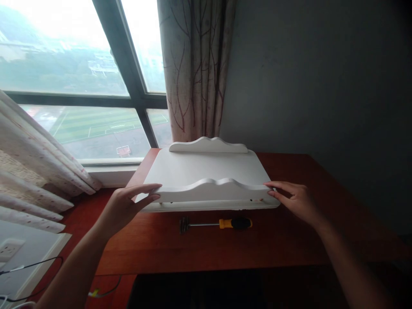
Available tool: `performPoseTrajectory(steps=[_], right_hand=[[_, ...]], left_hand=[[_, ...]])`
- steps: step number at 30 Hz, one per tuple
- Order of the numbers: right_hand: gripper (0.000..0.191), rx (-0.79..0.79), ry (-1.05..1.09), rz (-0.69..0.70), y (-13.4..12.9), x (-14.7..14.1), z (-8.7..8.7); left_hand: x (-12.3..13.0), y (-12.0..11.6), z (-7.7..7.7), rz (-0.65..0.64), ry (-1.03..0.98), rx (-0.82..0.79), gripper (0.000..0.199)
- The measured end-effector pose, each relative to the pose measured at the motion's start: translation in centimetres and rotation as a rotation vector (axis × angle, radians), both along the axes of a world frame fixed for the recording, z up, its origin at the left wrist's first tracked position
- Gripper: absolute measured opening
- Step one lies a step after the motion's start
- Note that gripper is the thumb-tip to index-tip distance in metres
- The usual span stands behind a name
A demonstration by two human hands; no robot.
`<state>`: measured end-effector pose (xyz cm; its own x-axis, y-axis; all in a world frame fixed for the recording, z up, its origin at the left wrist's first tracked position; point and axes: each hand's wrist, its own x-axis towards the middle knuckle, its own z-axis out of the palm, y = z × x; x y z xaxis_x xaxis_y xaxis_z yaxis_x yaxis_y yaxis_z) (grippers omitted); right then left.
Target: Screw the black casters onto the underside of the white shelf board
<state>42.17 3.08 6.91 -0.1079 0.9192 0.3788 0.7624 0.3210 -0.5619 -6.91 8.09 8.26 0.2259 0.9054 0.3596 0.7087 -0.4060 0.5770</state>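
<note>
A white board with a wavy top edge (212, 191) is held level at its two ends, just above the near edge of a white panel (193, 166). My left hand (127, 206) pinches its left end between thumb and fingers. At the right end, my right hand (294, 199) grips it the same way. Small holes and pegs show beneath the board's lower edge. Another wavy white board (208, 146) stands upright along the panel's far edge. In front of the panel lies a screwdriver (236, 223) with a yellow and black handle, its tip by a small dark heap of screws (183, 225).
The panel rests on a reddish-brown wooden table (154, 253). Behind it hang a patterned curtain (199, 64) and a grey wall (305, 77). A window (96, 98) is at the left, with a wall socket (11, 249) and cables (48, 259) low down.
</note>
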Motion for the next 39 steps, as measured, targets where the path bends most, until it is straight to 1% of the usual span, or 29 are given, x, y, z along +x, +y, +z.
performPoseTrajectory(steps=[9,17,30,39], right_hand=[[0.024,0.046,-0.046,0.020,-0.4,0.2,-0.4],[0.023,0.066,-0.063,0.030,-0.8,0.1,-0.1],[0.023,0.074,-0.084,0.053,-1.4,0.0,-0.1],[0.023,0.073,-0.071,0.068,-0.8,-0.2,-0.2]], left_hand=[[0.1,-0.4,0.1,-0.011,-0.012,0.008,0.048],[-0.1,-0.4,-0.3,-0.011,-0.019,0.036,0.046],[-0.3,-0.7,-0.5,0.012,-0.001,0.025,0.043],[-0.7,-0.2,-0.4,0.029,-0.025,-0.005,0.044]])
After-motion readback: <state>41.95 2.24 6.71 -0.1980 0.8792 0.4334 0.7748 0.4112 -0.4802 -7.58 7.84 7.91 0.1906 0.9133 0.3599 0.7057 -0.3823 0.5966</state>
